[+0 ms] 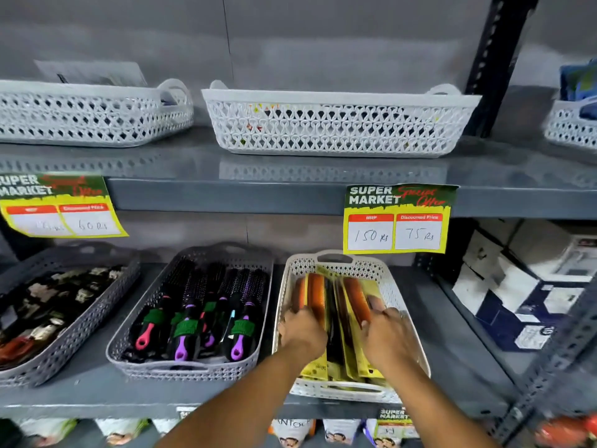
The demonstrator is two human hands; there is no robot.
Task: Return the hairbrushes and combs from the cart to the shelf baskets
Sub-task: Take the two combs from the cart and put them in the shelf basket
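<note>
A cream basket [392,286] on the middle shelf holds several orange combs [318,294] in yellow packets, standing on edge. Both my hands are inside it. My left hand [302,329] grips the combs on the left side of the stack. My right hand [389,337] grips the packets on the right side. Left of it, a grey basket [129,345] holds several round hairbrushes [223,305] with pink and purple handles. The cart is out of view.
A third grey basket [106,297] with dark packets sits far left. The upper shelf carries white baskets [339,124]. A yellow price tag [397,219] hangs above the cream basket. A black upright post [497,59] and boxes [529,286] stand to the right.
</note>
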